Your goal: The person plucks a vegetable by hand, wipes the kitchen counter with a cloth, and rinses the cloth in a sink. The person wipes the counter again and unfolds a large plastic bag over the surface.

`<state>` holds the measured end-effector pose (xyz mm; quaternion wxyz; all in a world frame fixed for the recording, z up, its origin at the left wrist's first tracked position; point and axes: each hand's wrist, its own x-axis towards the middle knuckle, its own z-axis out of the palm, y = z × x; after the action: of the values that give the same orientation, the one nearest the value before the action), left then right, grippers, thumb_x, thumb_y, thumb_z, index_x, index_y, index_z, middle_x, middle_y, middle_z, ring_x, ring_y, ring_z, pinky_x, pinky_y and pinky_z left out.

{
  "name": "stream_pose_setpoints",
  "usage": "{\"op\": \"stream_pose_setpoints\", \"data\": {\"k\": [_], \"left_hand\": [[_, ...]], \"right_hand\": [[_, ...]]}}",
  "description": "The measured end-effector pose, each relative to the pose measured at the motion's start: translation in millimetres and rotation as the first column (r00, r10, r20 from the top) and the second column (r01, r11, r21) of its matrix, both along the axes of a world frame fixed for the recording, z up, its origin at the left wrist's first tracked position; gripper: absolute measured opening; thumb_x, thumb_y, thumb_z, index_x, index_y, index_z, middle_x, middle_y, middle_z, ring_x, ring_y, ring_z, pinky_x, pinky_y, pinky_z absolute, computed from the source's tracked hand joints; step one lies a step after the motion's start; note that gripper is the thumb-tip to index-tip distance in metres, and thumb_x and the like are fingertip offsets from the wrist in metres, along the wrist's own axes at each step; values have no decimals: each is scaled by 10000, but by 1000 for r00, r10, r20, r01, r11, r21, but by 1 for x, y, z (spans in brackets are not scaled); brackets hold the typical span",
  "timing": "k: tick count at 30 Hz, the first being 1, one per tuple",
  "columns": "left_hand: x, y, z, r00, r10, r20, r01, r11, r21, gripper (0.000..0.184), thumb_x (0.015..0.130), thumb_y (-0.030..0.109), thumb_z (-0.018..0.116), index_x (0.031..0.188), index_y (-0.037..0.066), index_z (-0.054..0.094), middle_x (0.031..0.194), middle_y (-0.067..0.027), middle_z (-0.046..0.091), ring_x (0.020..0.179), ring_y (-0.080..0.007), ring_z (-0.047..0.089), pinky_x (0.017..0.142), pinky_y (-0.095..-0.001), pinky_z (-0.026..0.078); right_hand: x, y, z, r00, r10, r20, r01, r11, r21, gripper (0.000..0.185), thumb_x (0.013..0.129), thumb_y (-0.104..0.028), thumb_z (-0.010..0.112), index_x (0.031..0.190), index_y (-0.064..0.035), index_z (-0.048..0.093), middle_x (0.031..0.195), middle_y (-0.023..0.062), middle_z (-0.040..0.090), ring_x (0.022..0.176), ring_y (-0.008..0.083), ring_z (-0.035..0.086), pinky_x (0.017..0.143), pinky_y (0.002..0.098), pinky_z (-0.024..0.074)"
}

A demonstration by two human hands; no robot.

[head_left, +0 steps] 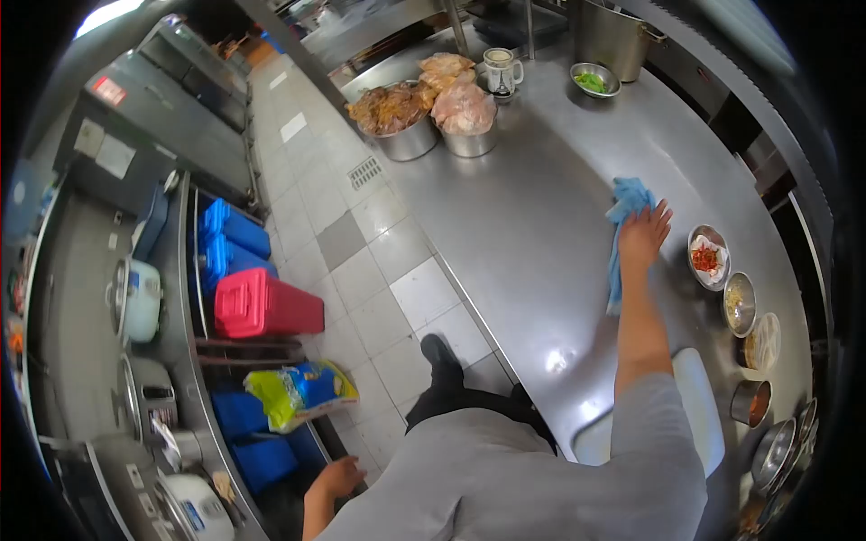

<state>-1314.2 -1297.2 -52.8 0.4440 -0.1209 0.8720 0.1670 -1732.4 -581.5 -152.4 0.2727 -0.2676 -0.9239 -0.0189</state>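
On the steel counter [505, 216], my right hand [643, 236] presses down on a blue cloth [631, 196], palm down with the fingers spread. Part of the cloth bunches up beyond the fingers, and a strip of it hangs back along the left side of my wrist. My left hand [341, 476] hangs low at my left side, away from the counter, its fingers slightly apart and nothing seen in them. A bowl with red pieces [708, 257] stands to the right of my right hand.
Metal pots of bagged food [406, 140], a mug [502, 74] and a bowl of greens [595, 81] stand at the counter's far side. Several small bowls line its right edge, near a white board [699, 406]. Left are a red bin [271, 304] and blue bins [236, 236].
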Motion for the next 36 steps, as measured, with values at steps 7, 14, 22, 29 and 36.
{"op": "stream_pose_setpoints", "data": {"k": [7, 14, 22, 29, 36], "left_hand": [[-186, -91, -23, 957, -92, -274, 40, 981, -187, 555, 904, 329, 711, 1360, 26, 617, 1280, -252, 674, 1216, -403, 631, 1034, -450, 506], [-477, -46, 20, 773, -491, -403, 526, 850, -28, 601, 916, 338, 721, 1411, 32, 571, 1262, -259, 677, 1203, -416, 633, 1032, -461, 508], [-624, 20, 47, 633, -493, -596, 555, 826, -94, 594, 911, 294, 727, 1425, 47, 559, 1349, -260, 617, 1265, -436, 569, 1084, -467, 466], [-604, 163, 95, 149, -299, -943, 824, 564, -49, 758, 809, 169, 815, 1472, 28, 475, 1475, -237, 483, 1373, -436, 440, 1164, -484, 363], [-722, 312, 144, 204, -17, -979, 919, 347, 186, 816, 812, 196, 817, 1501, 4, 423, 1501, -253, 461, 1411, -439, 419, 1169, -462, 361]], "right_hand": [[-146, -149, -20, 904, 252, 346, -274, 962, 14, 454, 974, -195, 494, 1320, 83, 586, 1342, 267, 622, 1236, 374, 609, 1070, 475, 459], [-56, -357, 27, 694, 719, 39, -661, 657, -364, 589, 947, -336, 623, 1414, 16, 546, 1534, 232, 472, 1451, 384, 413, 1215, 477, 321], [105, -239, 26, 983, 179, 41, -161, 946, -280, 514, 935, -331, 674, 1356, -42, 615, 1463, 243, 538, 1408, 400, 464, 1166, 542, 361], [167, -136, 24, 897, -441, -14, 440, 897, -42, 497, 953, -284, 647, 1356, 4, 610, 1499, 253, 506, 1410, 468, 436, 1174, 544, 347], [173, -173, 28, 893, -445, -66, 417, 875, -247, 478, 940, -216, 656, 1358, 11, 611, 1478, 261, 523, 1364, 459, 494, 1129, 490, 423]]}}
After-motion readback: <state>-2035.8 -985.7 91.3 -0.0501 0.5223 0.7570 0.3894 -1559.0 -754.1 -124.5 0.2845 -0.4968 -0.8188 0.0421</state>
